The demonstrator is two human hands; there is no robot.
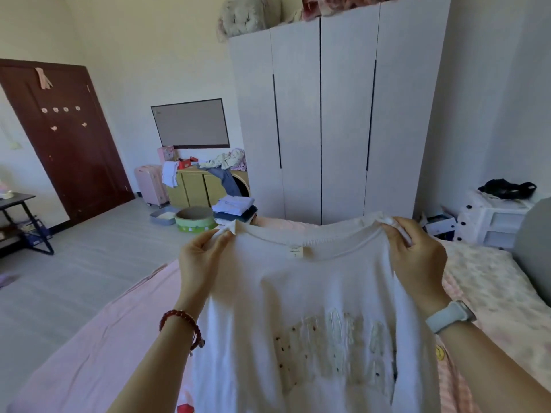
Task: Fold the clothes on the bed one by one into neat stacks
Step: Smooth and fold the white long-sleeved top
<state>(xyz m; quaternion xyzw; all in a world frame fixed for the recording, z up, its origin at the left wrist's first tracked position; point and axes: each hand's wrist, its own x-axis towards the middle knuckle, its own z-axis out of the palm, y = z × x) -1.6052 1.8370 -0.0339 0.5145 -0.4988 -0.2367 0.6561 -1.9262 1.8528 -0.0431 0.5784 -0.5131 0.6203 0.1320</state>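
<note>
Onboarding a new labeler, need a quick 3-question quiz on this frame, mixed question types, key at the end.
1. True or false: both hands hold the white T-shirt up by its shoulders.
2. Which wrist wears the red bead bracelet? A) left B) right C) neither
3. Fill in: the stack of folded clothes lies at the far end of the ____.

Key:
1. True. The left hand and right hand each pinch a shoulder beside the collar, fingers curled on the fabric.
2. A. The right wrist has a pale blue band.
3. bed, the one with the pink sheet.
</note>
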